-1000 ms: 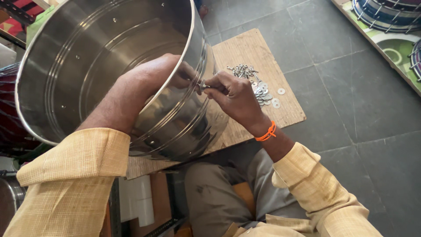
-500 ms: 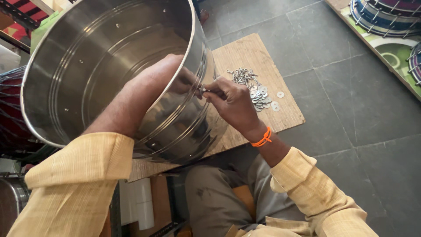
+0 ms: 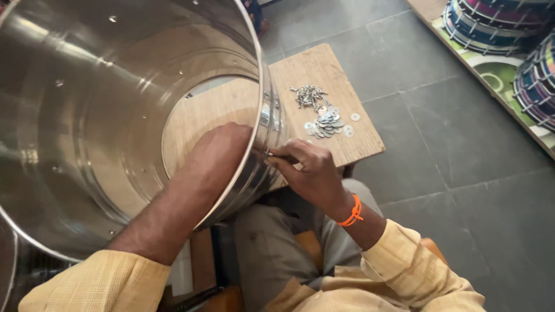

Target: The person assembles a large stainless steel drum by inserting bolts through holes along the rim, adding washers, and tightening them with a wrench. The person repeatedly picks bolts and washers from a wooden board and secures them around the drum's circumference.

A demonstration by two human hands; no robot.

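The steel drum shell (image 3: 115,115) lies tipped on the wooden table (image 3: 358,138), left hand (image 3: 222,153) pressed inside its wall, grip hidden, while the right hand (image 3: 309,170) pinches a small fastener (image 3: 269,153) against the outside, screws and washers (image 3: 324,115) close by.

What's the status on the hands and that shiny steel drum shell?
Left hand inside large shiny steel drum shell, against its wall. Right hand outside, pinching a small fastener at the wall. Nothing obstructing; silver washers and screws on wooden board.
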